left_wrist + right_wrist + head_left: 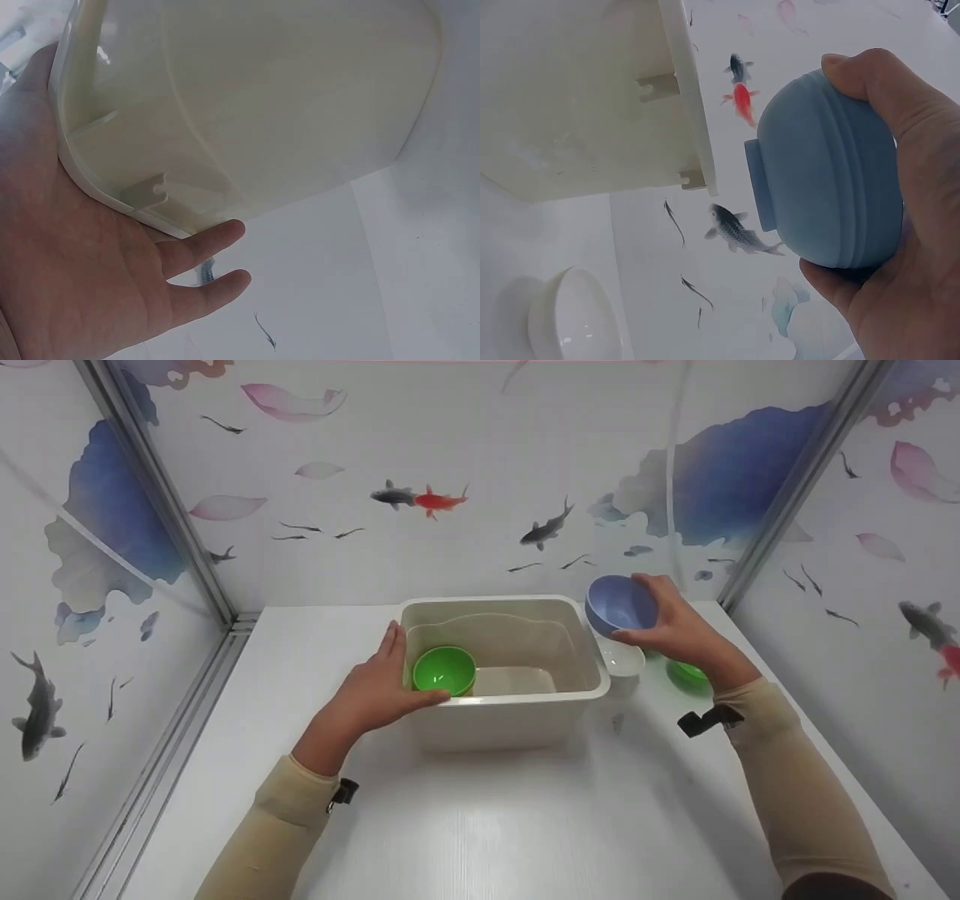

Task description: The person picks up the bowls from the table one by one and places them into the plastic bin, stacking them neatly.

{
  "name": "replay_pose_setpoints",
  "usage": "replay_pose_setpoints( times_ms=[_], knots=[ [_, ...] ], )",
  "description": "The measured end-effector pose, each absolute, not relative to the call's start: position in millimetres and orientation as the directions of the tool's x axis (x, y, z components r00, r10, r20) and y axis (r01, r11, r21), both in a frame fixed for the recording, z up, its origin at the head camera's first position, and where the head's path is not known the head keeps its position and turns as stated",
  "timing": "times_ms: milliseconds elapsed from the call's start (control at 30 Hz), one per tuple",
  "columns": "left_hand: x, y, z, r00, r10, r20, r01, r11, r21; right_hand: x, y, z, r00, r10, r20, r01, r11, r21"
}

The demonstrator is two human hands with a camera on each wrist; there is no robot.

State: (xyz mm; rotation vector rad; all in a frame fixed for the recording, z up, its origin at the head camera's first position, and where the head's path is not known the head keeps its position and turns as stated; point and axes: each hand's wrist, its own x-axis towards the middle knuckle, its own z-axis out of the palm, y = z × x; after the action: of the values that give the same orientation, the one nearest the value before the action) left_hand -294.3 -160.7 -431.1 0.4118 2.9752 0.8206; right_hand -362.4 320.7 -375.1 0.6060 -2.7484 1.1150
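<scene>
My left hand (375, 686) rests against the left end of a cream plastic bin (517, 724), thumb along the front rim and fingers straight along the outside. The left wrist view shows the palm at the bin's rim (75, 169), with two fingers extended past it. Inside the bin, at its left, sits a green bowl (444, 667). To the right, my right hand (679, 626) grips a blue bowl (621, 604) by its rim between thumb and fingers. The bowl is tilted, raised beside the bin's right rim, its foot (760, 185) facing the bin in the right wrist view.
A white bowl (624, 660) stands on the table (480, 825) right of the bin, below the blue bowl. Farther right is another green bowl (688, 675), partly hidden by my right wrist. Printed wall panels (465, 562) enclose the table at the back and sides.
</scene>
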Motion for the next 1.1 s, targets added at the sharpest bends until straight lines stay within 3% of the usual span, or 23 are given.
replay_pose_setpoints(
  times_ms=[1100],
  knots=[
    [-292.9, -161.4, -429.0, -0.964, 0.263, 0.032, 0.243, 0.831, 0.500, -381.9, 272.7, -359.3, -0.854, -0.456, 0.251, -0.507, 0.619, -0.600]
  ],
)
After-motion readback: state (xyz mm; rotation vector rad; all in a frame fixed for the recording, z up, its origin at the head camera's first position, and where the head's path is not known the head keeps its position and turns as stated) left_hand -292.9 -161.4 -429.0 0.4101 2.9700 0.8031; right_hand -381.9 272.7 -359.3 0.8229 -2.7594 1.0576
